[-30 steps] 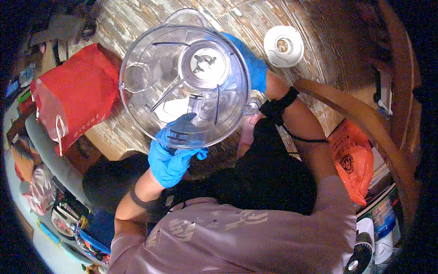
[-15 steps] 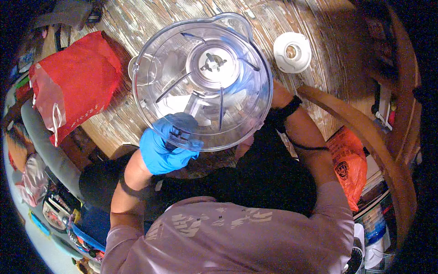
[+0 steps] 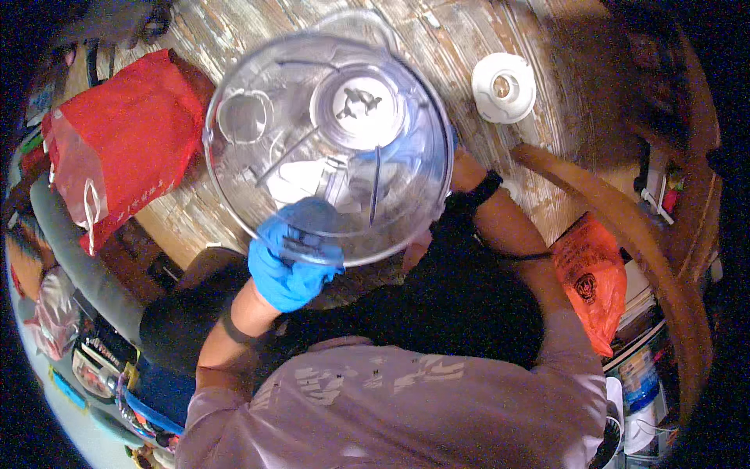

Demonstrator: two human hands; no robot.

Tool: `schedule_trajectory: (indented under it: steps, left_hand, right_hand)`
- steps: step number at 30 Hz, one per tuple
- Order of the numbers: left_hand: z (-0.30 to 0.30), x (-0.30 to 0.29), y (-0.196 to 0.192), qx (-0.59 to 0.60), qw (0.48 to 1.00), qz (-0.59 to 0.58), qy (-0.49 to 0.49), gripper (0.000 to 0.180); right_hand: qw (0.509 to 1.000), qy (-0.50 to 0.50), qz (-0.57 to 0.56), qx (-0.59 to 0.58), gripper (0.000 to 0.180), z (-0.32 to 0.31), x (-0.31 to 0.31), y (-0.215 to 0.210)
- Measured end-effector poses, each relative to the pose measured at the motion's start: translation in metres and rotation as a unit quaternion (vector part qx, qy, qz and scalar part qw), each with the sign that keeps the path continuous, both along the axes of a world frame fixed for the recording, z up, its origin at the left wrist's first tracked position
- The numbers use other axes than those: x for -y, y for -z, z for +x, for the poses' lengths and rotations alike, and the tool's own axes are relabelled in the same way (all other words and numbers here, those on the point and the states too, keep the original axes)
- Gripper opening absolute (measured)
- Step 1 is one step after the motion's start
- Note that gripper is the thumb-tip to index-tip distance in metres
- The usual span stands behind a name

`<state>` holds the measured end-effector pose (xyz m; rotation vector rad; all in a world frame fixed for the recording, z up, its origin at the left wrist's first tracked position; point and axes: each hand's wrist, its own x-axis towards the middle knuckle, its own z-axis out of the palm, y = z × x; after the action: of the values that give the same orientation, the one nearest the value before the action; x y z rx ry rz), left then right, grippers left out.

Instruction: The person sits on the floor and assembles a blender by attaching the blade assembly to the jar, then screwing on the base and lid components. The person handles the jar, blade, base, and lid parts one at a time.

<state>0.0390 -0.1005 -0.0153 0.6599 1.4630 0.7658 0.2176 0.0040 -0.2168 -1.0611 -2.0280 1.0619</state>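
A clear plastic blender jar (image 3: 258,191) is held up over the table, its open rim toward me and a blade assembly (image 3: 360,102) at its bottom. My left hand (image 3: 287,270), in a blue glove, is closed round the handle at the jar's near side. My right hand (image 3: 426,148), gloved in blue too, is at the right wall, seen blurred through the clear plastic. It supports the jar from outside, with its fingers partly hidden. A small clear round cup (image 3: 244,117) shows through the jar's left wall.
A white ring-shaped lid (image 3: 504,88) lies on the worn wooden table (image 3: 445,39) at the right. On the left sits a red bag (image 3: 129,129). A curved wooden chair part (image 3: 601,203) and an orange plastic bag (image 3: 591,281) are beside my right arm.
The jar has moved a little left and tilted, so the small clear cup now shows through its wall. My left hand has shifted slightly right and nearer to me, still on the handle.
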Motion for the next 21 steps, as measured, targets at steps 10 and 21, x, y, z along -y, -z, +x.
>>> schedule_trajectory:
  steps: [10, 21]
  left_hand:
    - [0.005, 0.020, -0.032, -0.131, 0.978, 0.164, 0.019, 0.016]
    - [-0.152, 0.034, -0.102, 0.059, 0.915, 0.305, -0.258, 0.023]
  right_hand:
    - [1.000, -0.001, 0.009, -0.009, 0.109, 0.000, 0.002, -0.003]
    - [0.998, -0.005, -0.063, -0.020, 0.125, 0.002, -0.002, -0.010]
